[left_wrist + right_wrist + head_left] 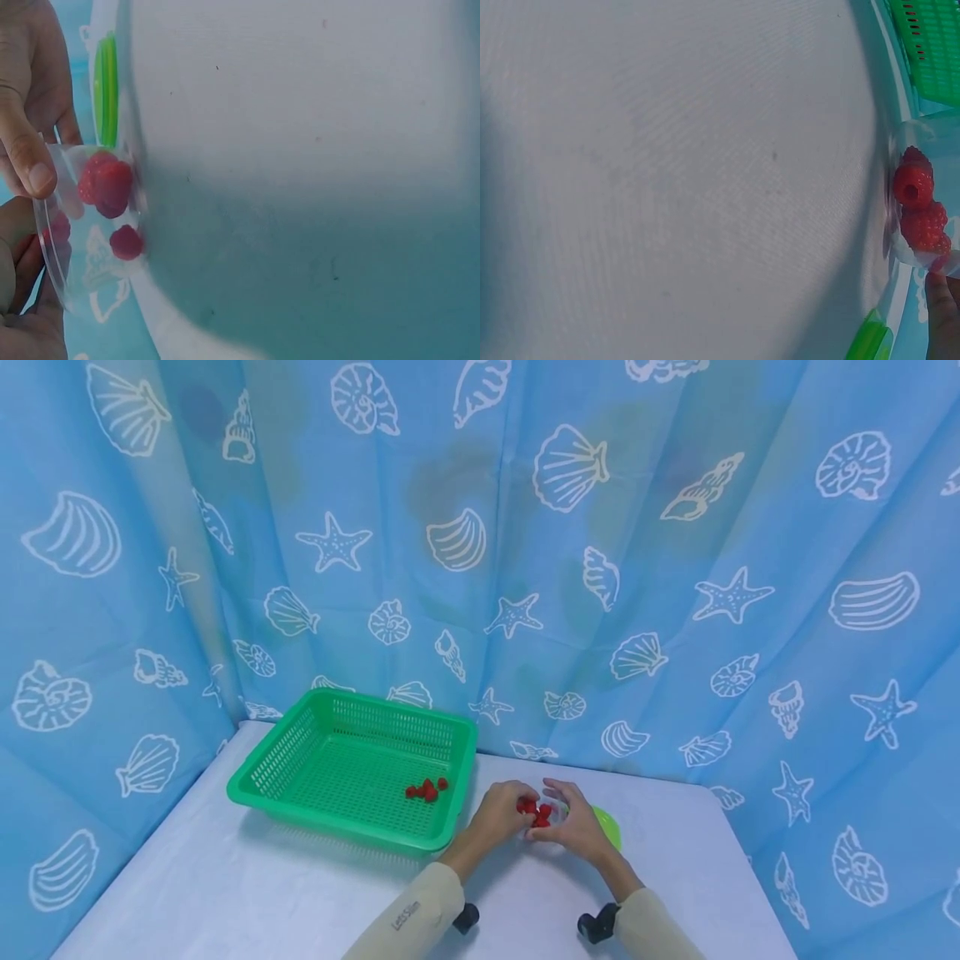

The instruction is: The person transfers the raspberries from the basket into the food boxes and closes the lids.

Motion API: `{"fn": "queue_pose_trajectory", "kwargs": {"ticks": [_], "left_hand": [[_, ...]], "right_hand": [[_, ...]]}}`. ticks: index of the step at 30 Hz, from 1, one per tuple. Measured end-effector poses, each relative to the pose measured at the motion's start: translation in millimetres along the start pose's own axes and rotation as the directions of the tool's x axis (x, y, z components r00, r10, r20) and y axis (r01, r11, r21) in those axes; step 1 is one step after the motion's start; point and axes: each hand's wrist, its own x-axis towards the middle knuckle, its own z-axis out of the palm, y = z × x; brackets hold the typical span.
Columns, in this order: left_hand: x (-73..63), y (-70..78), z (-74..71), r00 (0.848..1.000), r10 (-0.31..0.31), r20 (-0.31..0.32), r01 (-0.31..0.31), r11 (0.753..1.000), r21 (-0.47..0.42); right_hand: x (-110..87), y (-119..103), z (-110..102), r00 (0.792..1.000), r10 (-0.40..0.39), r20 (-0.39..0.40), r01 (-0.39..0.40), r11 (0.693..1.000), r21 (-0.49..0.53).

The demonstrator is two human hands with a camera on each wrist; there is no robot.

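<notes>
A small clear plastic cup [557, 814] stands on the table between the two hands, with several red raspberries [109, 184] inside. My right hand [576, 823] grips the cup from its right side, thumb across the rim in the left wrist view. At the mouth of the cup, my left hand [497, 810] pinches a raspberry [58, 227] in curled fingers, partly hidden behind the rim. The right wrist view shows more raspberries [922, 217] through the cup wall and one fingertip of the right hand. Just right of the cup lies a lime-green lid [608, 828].
A green slotted basket [243, 787] stands left of the hands, with several raspberries [427, 791] near its right side. A white cloth [697, 860] covers the table. Behind it hangs a blue curtain [480, 693] with white shell prints.
</notes>
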Motion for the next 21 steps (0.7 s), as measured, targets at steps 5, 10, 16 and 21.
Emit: {"fn": "queue_pose_trajectory", "kwargs": {"ticks": [5,10,16,21], "left_hand": [[-1.1,1.9,-2.2,1.0,0.002,-0.001,-0.002,1.0,0.011],[-2.6,1.6,-3.8,1.0,-0.003,-0.011,0.003,1.0,0.005],[-4.3,-0.9,-3.9,0.999,0.041,-0.036,-0.041,0.999,0.02],[-4.2,-1.8,-3.0,0.999,0.045,-0.023,-0.045,0.999,0.018]], "right_hand": [[0.4,0.3,0.3,1.0,-0.001,-0.004,0.001,1.0,-0.003],[1.4,-0.4,0.7,1.0,-0.006,-0.013,0.006,1.0,0.001],[0.7,-0.7,1.1,1.0,0.004,-0.013,-0.004,1.0,-0.002],[0.0,0.6,1.8,1.0,0.012,-0.014,-0.012,1.0,0.001]]}}
